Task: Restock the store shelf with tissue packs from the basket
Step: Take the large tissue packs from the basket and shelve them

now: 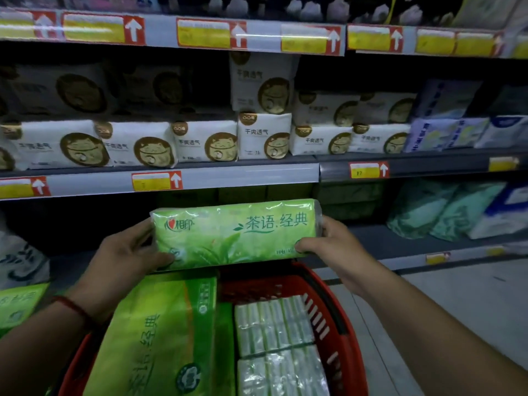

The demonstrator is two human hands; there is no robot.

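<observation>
A green tissue pack (234, 232) with white lettering is held level in front of the dark lower shelf (400, 241). My left hand (125, 252) grips its left end, thumb on the front. My right hand (334, 241) grips its right end the same way. Below them stands a red plastic basket (331, 318) with a large green tissue pack (160, 338) lying on the left and two clear-wrapped bundles of small tissue packs (274, 324) on the right.
The middle shelf (251, 174) carries white packs with gold cat logos (205, 141). Teal and blue packs (445, 207) stand at the right of the lower shelf. Another green pack (17, 304) lies at the far left. Pale floor (457, 304) lies to the right.
</observation>
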